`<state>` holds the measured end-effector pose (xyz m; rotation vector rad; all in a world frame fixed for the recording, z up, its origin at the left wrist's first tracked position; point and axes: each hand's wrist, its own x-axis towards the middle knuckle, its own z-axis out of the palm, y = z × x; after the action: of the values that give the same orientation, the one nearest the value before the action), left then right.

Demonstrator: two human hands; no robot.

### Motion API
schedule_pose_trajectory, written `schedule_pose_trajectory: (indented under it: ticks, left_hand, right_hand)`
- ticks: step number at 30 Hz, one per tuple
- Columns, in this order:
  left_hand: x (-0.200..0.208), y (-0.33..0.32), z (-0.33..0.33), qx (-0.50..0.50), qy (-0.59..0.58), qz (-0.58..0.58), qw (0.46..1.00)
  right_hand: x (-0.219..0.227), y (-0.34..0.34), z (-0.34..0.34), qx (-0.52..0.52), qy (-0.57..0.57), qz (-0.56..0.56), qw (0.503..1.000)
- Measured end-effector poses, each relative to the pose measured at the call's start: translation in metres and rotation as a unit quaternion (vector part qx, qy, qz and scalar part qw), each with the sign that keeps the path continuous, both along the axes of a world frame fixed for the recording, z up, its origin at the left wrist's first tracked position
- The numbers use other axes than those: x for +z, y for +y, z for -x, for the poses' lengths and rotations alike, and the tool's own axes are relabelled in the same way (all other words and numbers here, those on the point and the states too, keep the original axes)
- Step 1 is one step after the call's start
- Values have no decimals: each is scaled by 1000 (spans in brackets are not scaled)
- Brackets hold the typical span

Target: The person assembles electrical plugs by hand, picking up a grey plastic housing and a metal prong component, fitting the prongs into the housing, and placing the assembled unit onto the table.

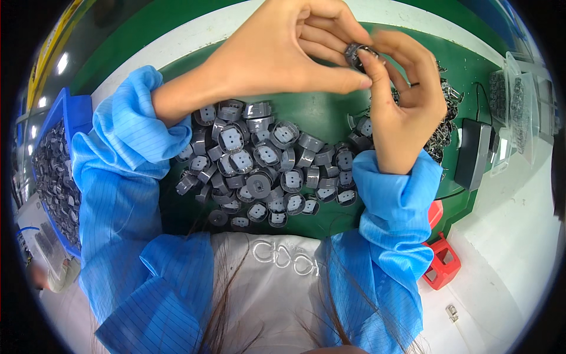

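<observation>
Smooth green table; blue plastic bin at left. Rounded grey plastic housings heaped on table. My right grip pinches small dark rounded part above table; my left grip close by, thumb and fingers apart.

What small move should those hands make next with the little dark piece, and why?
Perhaps the left hand should bring its thumb up to the small dark part: the right hand has its thumb on it, while the left thumb appears to sit just below and off it, so a second hold might steady it.
</observation>
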<state>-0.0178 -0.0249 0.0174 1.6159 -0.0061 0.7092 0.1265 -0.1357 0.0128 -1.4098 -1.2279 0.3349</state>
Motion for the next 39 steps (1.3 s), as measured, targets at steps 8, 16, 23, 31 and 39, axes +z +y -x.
schedule_pose_trajectory:
  ticks: [8,16,23,31,39]
  left_hand:
    - [-10,16,-1,-61,-96,-126,985]
    - [-16,43,-8,-91,-105,-131,982]
    - [-20,112,38,304,342,-128,880]
    - [36,44,24,56,290,-369,881]
    - [-1,13,13,-257,282,-220,898]
  right_hand:
    - [8,-6,-8,160,131,102,973]
    - [11,-6,-18,77,81,109,988]
    - [26,-18,-66,14,-244,250,937]
    - [9,-14,-52,20,-269,229,935]
    - [9,-10,-42,97,99,163,977]
